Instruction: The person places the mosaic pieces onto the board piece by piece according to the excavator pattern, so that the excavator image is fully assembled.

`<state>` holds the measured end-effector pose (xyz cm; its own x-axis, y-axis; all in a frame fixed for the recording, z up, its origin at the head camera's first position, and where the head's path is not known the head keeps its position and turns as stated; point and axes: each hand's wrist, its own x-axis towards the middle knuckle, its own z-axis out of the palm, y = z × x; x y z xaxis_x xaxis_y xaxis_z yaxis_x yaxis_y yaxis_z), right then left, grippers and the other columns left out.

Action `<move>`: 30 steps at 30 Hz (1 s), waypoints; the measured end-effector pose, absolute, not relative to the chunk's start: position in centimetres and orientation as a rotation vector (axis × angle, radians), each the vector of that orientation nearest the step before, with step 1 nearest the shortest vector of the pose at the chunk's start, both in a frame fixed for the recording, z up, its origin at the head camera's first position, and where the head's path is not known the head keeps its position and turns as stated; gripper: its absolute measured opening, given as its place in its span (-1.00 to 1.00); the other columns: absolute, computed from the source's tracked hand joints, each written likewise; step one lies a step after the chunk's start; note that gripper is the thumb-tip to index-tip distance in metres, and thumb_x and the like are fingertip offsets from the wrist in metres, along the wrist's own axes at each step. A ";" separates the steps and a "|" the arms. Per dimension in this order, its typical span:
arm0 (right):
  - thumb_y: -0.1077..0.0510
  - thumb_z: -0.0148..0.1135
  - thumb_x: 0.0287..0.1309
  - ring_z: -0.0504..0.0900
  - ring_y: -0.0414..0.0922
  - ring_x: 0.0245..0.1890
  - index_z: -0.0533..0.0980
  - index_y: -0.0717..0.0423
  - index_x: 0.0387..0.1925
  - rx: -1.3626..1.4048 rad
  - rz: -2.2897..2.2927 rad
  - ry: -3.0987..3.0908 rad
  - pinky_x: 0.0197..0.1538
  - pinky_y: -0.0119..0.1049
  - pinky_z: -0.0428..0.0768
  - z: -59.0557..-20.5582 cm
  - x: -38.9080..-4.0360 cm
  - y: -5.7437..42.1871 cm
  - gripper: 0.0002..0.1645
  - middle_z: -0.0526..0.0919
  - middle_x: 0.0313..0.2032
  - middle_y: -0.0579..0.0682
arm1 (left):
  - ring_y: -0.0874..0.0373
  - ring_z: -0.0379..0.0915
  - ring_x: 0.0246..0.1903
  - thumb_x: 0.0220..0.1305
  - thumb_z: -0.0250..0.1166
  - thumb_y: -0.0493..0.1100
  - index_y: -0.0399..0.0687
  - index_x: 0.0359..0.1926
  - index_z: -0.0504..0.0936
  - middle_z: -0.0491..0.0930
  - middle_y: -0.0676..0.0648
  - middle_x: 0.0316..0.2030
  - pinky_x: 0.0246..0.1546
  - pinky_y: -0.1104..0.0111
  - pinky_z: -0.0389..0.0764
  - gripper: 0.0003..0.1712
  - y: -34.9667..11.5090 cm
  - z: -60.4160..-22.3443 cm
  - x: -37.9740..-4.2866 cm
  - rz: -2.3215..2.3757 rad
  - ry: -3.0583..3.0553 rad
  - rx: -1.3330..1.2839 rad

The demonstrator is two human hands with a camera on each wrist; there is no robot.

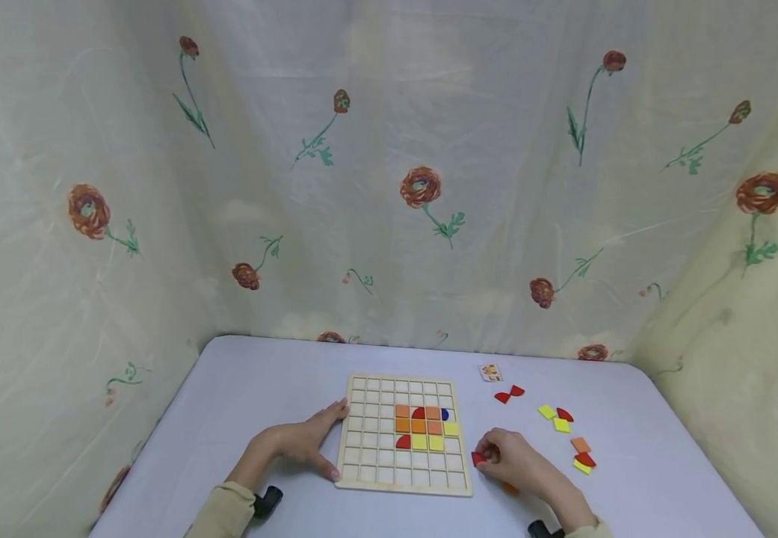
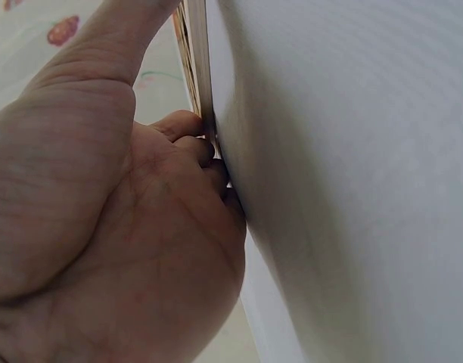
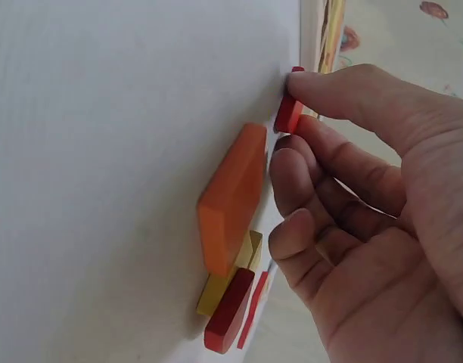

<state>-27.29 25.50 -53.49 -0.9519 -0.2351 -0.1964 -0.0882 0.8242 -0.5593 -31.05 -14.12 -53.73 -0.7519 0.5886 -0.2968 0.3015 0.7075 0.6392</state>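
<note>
A wooden grid board [image 1: 402, 490] lies on the white table, with orange squares [image 1: 418, 426], yellow squares [image 1: 419, 442], red quarter-circle tiles [image 1: 403, 442] and a blue rounded tile [image 1: 445, 415] in its cells. Along the board's left edge rests my left hand [image 1: 301, 442], thumb near the front corner and fingers farther up the side. Just off the right edge, my right hand [image 1: 511, 457] pinches a red quarter-circle tile [image 3: 290, 106] between thumb and index finger. Under that hand an orange tile [image 1: 510, 489] is partly hidden in the head view.
Loose yellow tiles [image 1: 561, 425], red tiles [image 1: 565, 415] and an orange square [image 1: 580, 444] lie to the right. Two red pieces [image 1: 502, 397] sit behind the right hand, and a small patterned card [image 1: 490, 373] lies beyond them. A flowered curtain [image 1: 375, 314] surrounds the table.
</note>
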 end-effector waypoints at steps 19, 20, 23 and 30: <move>0.11 0.46 0.00 0.45 -0.22 -0.36 0.57 0.01 -0.23 -0.278 -0.897 2.818 -0.34 -0.44 0.49 -53.3 -27.8 23.3 -0.72 0.53 -0.39 -0.14 | -0.08 -0.36 0.53 -0.22 0.58 0.19 -0.08 0.52 -0.10 -0.28 -0.11 0.55 0.50 0.00 -0.12 0.42 -14.4 -54.0 -31.2 0.779 2.435 0.669; 0.10 0.46 0.00 0.45 -0.21 -0.36 0.57 0.02 -0.22 -0.309 -0.906 2.813 -0.33 -0.44 0.50 -53.1 -27.8 23.1 -0.71 0.54 -0.38 -0.14 | -0.07 -0.37 0.53 -0.22 0.58 0.19 -0.08 0.52 -0.10 -0.28 -0.11 0.55 0.50 0.00 -0.12 0.42 -14.4 -54.0 -31.2 0.782 2.434 0.666; 0.13 0.43 0.04 0.45 -0.21 -0.36 0.58 0.05 -0.23 -0.373 -0.922 2.785 -0.33 -0.43 0.50 -52.9 -28.1 22.4 -0.75 0.54 -0.37 -0.13 | -0.08 -0.36 0.53 -0.22 0.58 0.18 -0.08 0.52 -0.11 -0.28 -0.12 0.55 0.50 0.00 -0.12 0.42 -14.3 -53.9 -31.2 0.787 2.430 0.661; 0.15 0.37 0.11 0.46 -0.18 -0.35 0.63 0.06 -0.23 -0.419 -0.982 2.682 -0.36 -0.44 0.48 -53.1 -28.8 22.0 -0.84 0.57 -0.34 -0.12 | -0.09 -0.36 0.53 -0.22 0.59 0.15 -0.11 0.52 -0.12 -0.28 -0.13 0.54 0.50 -0.01 -0.12 0.42 -14.0 -53.4 -30.8 0.789 2.425 0.644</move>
<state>-28.79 21.98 -53.13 -0.9262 -0.3513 -0.1368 -0.1799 0.7306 -0.6587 -30.81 -13.96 -53.36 -0.7597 0.5696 -0.3136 0.2760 0.7192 0.6377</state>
